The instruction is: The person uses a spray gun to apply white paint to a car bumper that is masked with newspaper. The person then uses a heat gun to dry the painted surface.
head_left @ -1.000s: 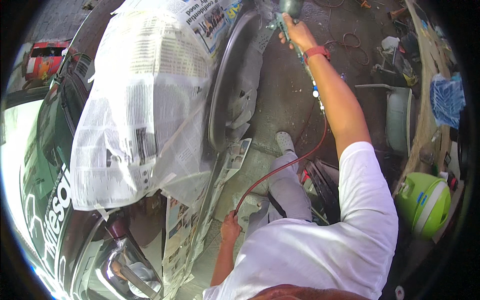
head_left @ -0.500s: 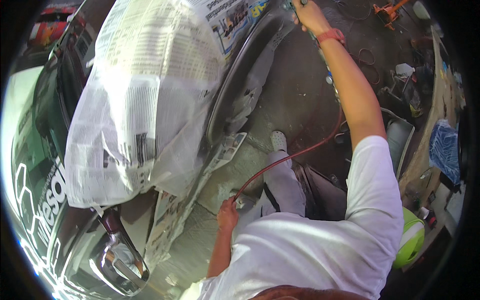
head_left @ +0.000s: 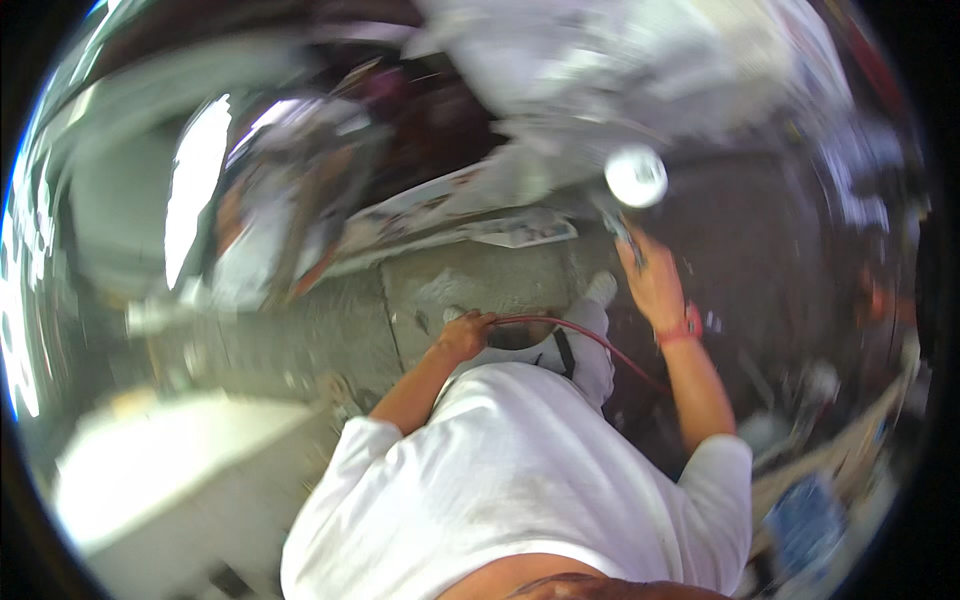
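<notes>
My right hand [head_left: 655, 285] is closed round the handle of a spray gun [head_left: 622, 228], held out at mid-height right of centre. A round white cup [head_left: 636, 176] shows at the gun's far end. My left hand [head_left: 466, 334], close to my waist, is wrapped round a red hose [head_left: 570, 325]. The hose arcs to the right across my legs and runs under my right forearm. Beyond both hands is a car panel covered with newspaper [head_left: 600, 60], its loose lower sheet [head_left: 520, 230] hanging near the floor. Motion blurs the gun's details.
The car's wing mirror [head_left: 290, 190] sticks out at the left, blurred. A bright white flat-topped block [head_left: 190, 460] stands at the lower left. Blue plastic wrapping [head_left: 806, 522] lies at the lower right beside a wooden board edge. Concrete floor [head_left: 480, 275] surrounds my feet.
The view has swung, bringing the mirror farther up and the white block in. My right hand with the spray gun has come down from the top edge, nearer my body. My left hand keeps the hose.
</notes>
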{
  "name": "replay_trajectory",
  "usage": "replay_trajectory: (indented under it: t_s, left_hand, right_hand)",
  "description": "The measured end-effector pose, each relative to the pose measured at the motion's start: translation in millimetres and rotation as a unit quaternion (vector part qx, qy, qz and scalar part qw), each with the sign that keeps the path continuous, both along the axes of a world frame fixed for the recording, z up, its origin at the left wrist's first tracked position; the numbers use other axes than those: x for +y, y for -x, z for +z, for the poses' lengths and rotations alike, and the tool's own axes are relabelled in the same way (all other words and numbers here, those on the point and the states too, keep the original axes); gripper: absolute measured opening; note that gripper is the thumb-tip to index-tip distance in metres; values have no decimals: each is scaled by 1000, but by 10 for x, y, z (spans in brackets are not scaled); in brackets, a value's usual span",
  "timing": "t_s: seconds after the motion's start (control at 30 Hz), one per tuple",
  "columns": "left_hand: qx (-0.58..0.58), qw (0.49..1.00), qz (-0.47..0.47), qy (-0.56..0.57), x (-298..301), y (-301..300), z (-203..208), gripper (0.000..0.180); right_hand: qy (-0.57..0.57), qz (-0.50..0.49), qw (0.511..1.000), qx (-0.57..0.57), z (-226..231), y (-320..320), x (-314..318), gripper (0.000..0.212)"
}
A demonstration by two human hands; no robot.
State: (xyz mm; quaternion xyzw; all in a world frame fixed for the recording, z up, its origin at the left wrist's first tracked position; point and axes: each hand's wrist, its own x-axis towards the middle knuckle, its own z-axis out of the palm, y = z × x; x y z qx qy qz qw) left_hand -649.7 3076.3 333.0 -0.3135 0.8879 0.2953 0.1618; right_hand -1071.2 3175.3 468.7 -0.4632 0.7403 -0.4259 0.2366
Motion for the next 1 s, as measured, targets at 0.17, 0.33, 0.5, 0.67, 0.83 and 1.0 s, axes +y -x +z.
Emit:
replay_trajectory:
  t_s: [0.17,0.33,0.5,0.67,0.83,1.0]
  left_hand:
    - [-87,988,129,-24,124,-169,115,28]
    - [-116,948,280,100,556,-972,135,34]
    - [-190,795,542,197,633,-2367,664,32]
    - [-133,670,696,221,641,-3687,1296,32]
    - [-58,624,721,295,729,-4748,1971,40]
    - [-50,557,757,338,577,-5614,2506,42]
  right_hand:
    - [-102,292,949,53,-368,-1065,80,62]
    - [-62,527,848,-15,-180,-2125,-391,60]
    - [-49,620,782,-37,93,-3385,-1222,57]
    - [42,632,774,4,100,-4941,-2085,80]
    - [-24,639,769,9,91,-6469,-2665,82]
    - [-99,668,734,-78,549,-7943,-3050,78]
